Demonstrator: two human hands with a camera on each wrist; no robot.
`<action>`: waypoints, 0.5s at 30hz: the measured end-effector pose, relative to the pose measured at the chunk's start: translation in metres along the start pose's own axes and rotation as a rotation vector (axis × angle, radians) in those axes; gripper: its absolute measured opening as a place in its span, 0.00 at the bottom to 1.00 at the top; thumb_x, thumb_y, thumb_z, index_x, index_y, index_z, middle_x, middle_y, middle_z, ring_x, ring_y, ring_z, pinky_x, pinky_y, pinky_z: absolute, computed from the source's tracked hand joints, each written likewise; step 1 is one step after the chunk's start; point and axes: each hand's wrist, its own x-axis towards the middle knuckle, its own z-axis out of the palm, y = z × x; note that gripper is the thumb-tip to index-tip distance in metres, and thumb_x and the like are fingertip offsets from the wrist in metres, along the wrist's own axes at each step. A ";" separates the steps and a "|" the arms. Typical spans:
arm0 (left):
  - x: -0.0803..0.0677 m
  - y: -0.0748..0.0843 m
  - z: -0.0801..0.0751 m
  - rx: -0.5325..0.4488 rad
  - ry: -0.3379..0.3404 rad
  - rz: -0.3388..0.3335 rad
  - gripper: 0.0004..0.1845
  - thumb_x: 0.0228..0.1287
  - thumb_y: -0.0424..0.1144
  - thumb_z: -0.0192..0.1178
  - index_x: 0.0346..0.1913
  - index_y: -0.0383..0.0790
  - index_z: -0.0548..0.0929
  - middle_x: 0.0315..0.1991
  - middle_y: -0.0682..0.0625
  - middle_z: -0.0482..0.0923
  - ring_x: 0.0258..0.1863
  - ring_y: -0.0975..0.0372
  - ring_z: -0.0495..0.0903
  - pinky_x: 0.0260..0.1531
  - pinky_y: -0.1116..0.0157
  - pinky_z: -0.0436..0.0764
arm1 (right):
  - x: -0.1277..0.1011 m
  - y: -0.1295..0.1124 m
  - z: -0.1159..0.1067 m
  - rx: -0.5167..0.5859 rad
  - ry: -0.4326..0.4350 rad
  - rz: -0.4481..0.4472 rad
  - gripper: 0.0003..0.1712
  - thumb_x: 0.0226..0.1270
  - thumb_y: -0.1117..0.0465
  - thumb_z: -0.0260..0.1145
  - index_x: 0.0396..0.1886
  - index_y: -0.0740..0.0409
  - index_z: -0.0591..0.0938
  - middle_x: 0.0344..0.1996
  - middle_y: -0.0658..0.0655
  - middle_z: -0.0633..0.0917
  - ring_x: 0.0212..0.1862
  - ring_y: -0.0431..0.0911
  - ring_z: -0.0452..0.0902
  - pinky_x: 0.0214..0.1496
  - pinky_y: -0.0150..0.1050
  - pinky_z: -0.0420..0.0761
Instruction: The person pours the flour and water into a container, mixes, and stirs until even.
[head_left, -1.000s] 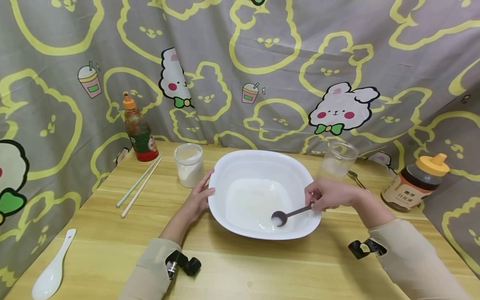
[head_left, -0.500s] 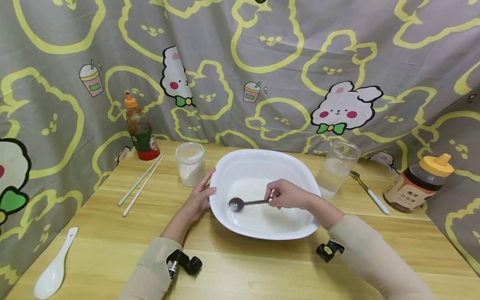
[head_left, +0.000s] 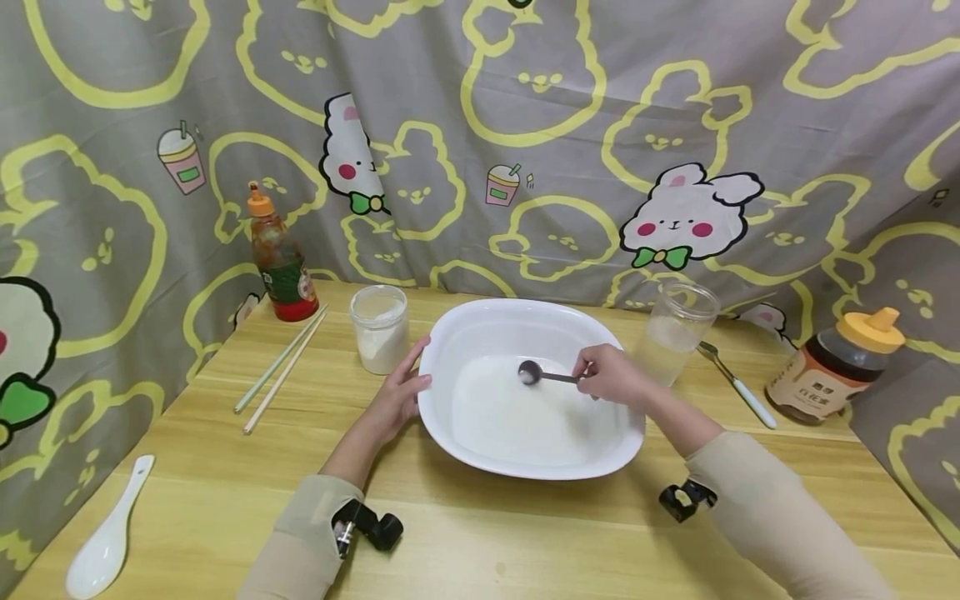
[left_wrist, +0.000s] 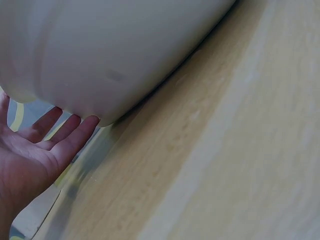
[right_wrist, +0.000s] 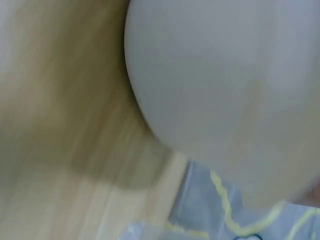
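Observation:
A white basin (head_left: 630,437) stands on the wooden table in the head view. My left hand (head_left: 396,400) rests against its left side; in the left wrist view the fingers (left_wrist: 75,142) are nearly straight, tips touching the outer wall. Over the basin's right half, my right hand (head_left: 613,377) pinches the handle of a dark measuring spoon (head_left: 529,372). Something whitish shows in the spoon's round cup, which is low inside the basin. The right wrist view shows mostly the basin's outer wall (right_wrist: 215,85), with only a sliver of the hand at the edge.
Left of the basin are a jar of white powder (head_left: 380,333), a pair of chopsticks (head_left: 281,375), a red sauce bottle (head_left: 281,267) and a white spoon (head_left: 105,537). To the right stand a clear jar of liquid (head_left: 671,337), a blue-handled utensil (head_left: 742,392) and a honey bottle (head_left: 832,367).
My right hand has swept the measuring spoon from the basin's front right to its left, then back toward the right and farther from me. The left hand has stayed put at the basin's side.

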 end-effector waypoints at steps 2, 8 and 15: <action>0.000 0.000 0.000 0.000 0.005 -0.001 0.37 0.54 0.35 0.50 0.66 0.53 0.49 0.61 0.36 0.52 0.52 0.41 0.62 0.40 0.51 0.72 | -0.007 0.004 -0.009 0.014 -0.070 0.001 0.05 0.44 0.72 0.58 0.25 0.66 0.76 0.10 0.52 0.74 0.14 0.41 0.67 0.15 0.32 0.66; -0.001 0.001 -0.001 0.004 0.005 -0.005 0.36 0.55 0.34 0.49 0.66 0.54 0.49 0.60 0.36 0.53 0.51 0.42 0.62 0.39 0.53 0.73 | -0.029 0.004 -0.032 0.056 -0.320 -0.045 0.03 0.48 0.72 0.58 0.26 0.64 0.76 0.10 0.52 0.72 0.11 0.40 0.60 0.11 0.29 0.61; 0.000 0.000 0.000 0.000 0.001 -0.006 0.36 0.55 0.35 0.49 0.66 0.54 0.49 0.61 0.36 0.52 0.52 0.41 0.61 0.40 0.52 0.72 | -0.037 -0.001 -0.033 0.145 -0.491 -0.070 0.03 0.49 0.71 0.60 0.26 0.63 0.75 0.10 0.51 0.71 0.11 0.39 0.60 0.11 0.27 0.60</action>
